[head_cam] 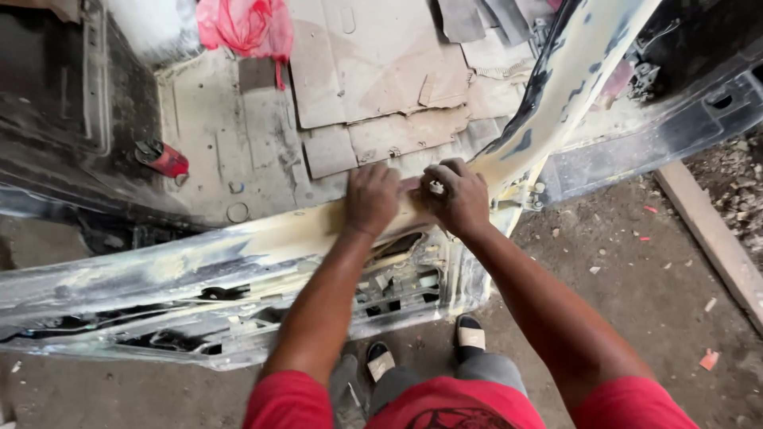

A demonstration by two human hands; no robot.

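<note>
A stripped car door (199,262) stands open in front of me, its top edge coated in pale yellow filler with dark patches showing through. My left hand (371,199) presses flat, fingers curled, on that top edge near the window frame corner. My right hand (457,195) lies right beside it, fist closed, with a ring on one finger; a sanding piece seems pinned under both hands, though I cannot tell its shape. The door's window pillar (568,71) rises to the upper right, also smeared with filler.
Inside the car, flattened cardboard (373,71) covers the floor, with a red plastic bag (246,28) and a small red can (163,157). My sandalled feet (469,334) stand on dusty concrete. A wooden plank (711,234) lies at right.
</note>
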